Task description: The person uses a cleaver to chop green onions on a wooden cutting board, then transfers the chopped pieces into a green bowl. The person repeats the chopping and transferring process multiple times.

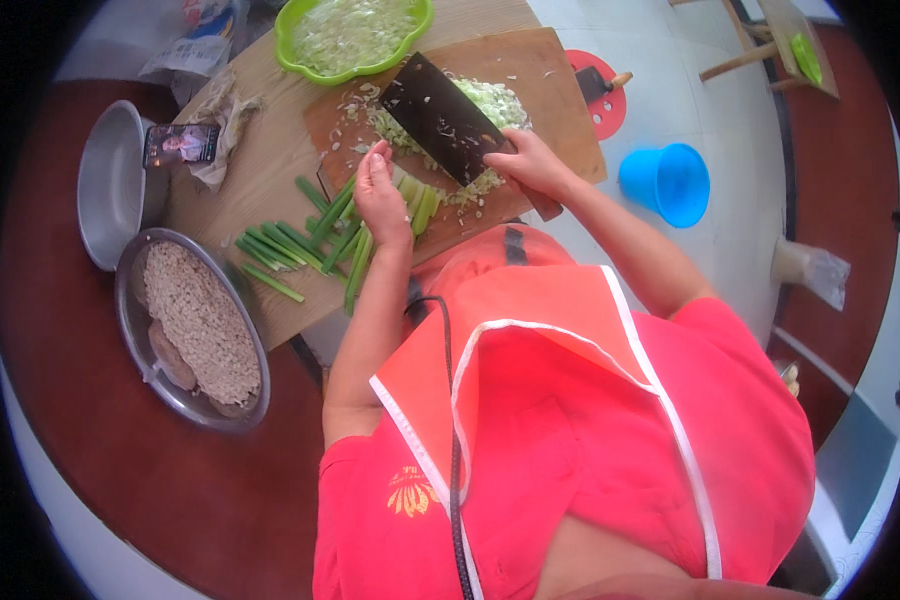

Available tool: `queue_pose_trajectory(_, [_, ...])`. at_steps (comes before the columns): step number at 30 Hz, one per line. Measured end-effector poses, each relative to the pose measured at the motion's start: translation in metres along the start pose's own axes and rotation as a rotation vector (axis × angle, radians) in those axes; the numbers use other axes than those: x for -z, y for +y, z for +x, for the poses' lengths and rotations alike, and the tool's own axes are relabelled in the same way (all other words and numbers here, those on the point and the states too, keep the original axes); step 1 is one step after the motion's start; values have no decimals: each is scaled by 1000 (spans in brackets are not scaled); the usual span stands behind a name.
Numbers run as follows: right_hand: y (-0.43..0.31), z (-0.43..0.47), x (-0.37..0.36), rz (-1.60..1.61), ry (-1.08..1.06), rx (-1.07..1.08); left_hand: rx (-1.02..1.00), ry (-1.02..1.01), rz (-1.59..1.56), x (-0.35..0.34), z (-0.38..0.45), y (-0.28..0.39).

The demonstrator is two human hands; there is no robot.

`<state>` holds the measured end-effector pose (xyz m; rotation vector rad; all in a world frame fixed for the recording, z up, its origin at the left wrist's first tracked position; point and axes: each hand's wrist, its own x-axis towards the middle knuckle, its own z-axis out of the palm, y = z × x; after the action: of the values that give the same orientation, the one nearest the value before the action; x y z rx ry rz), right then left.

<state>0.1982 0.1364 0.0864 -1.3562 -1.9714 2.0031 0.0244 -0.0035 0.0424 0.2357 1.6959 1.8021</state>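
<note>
My right hand (536, 166) grips the handle of a broad, dark-bladed cleaver (444, 120). Its blade is tilted above a wooden cutting board (562, 82), with pale bits stuck to it. Behind and around the blade lies a heap of chopped scallion (504, 103), partly hidden by it. My left hand (381, 196) is raised at the board's near left side, slightly cupped, with nothing visible in it. Below and beside it are cut scallion stalks (292, 244), green and pale, spread from the table onto the board.
A green basin (294, 56) of chopped scallion stands at the back. On the left are a phone (181, 145), a crumpled cloth (221, 154), an empty metal basin (109, 187) and a metal bowl (262, 360) of minced filling. A red stool (611, 112) and blue bucket (656, 180) stand right.
</note>
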Motion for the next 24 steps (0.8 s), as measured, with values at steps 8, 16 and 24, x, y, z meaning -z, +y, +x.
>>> queue_pose_trajectory(8, [-7,-2,33,442,-252,-198,98,138,-545,-48,-25,-7])
queue_pose_trajectory(16, [-1,2,41,638,-510,-290,362,-100,-1289,-96,-31,-29])
queue_pose_trajectory(24, [12,-3,77,502,-514,-341,333,43,-1195,-110,-27,-42])
